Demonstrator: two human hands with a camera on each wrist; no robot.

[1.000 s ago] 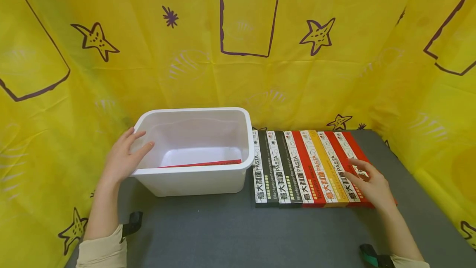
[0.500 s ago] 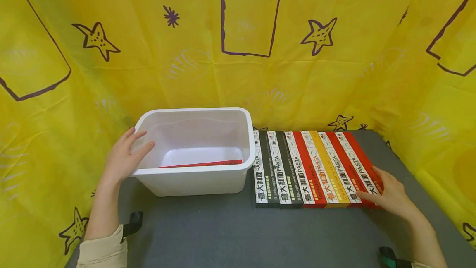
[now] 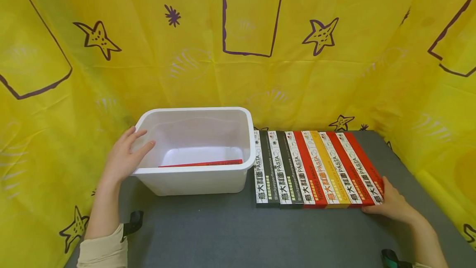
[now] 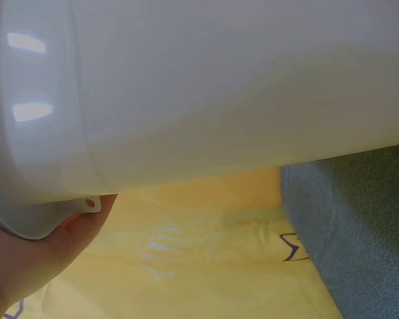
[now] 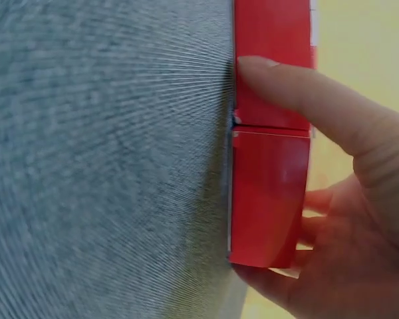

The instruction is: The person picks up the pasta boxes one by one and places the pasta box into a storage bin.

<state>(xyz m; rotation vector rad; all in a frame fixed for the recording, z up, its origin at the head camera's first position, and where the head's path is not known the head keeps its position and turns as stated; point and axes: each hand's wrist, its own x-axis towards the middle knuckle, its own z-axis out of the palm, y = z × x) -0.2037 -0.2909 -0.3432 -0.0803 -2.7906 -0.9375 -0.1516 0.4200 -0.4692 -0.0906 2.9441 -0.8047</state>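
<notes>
In the head view a white plastic bin stands left of centre with one red pasta box lying inside. My left hand holds the bin's left rim, its thumb over the opening; the left wrist view shows part of this hand below the rim. Several long pasta boxes lie side by side on the right. My right hand is at the near end of the rightmost red box. Its thumb rests on the neighbouring red box's end, while its fingers lie along the outer side.
Two black pasta boxes lie nearest the bin, then a red one and a yellow one. A dark grey table carries everything. Yellow printed cloth surrounds the table at the back and sides.
My right hand has moved right and toward the front, from above the red boxes to the outer corner of the last one. The left hand and bin have stayed in place.
</notes>
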